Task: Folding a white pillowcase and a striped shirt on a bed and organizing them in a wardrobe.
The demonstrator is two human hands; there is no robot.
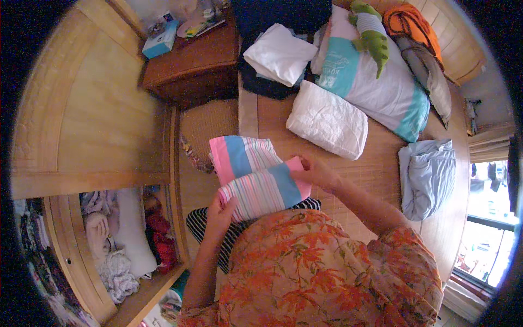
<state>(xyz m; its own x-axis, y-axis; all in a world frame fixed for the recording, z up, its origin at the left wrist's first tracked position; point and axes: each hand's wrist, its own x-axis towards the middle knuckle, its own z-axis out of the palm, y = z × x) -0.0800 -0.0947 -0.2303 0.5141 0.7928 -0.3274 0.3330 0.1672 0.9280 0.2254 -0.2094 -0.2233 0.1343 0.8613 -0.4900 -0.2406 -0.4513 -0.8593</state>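
A striped cloth [260,191] in pink, blue and white hangs folded between my two hands, in front of my body. My left hand [220,212] pinches its near left corner. At the far right corner, on the pink band, my right hand [316,173] grips the edge between thumb and fingers. Another layer with the same pink, blue and striped pattern [237,154] spreads out beyond it; whether it is one piece with the held cloth I cannot tell. Below the cloth shows black-and-white striped fabric [229,242] over my legs.
A quilted white bundle [329,121], folded white cloth [278,54], large white-and-teal pillow [376,82], green plush crocodile [370,35] and folded light-blue garment [429,177] lie on the wooden surface [348,191]. Left stand an open clothes drawer [177,248] and a brown cabinet [190,68] bearing a tissue box [160,41].
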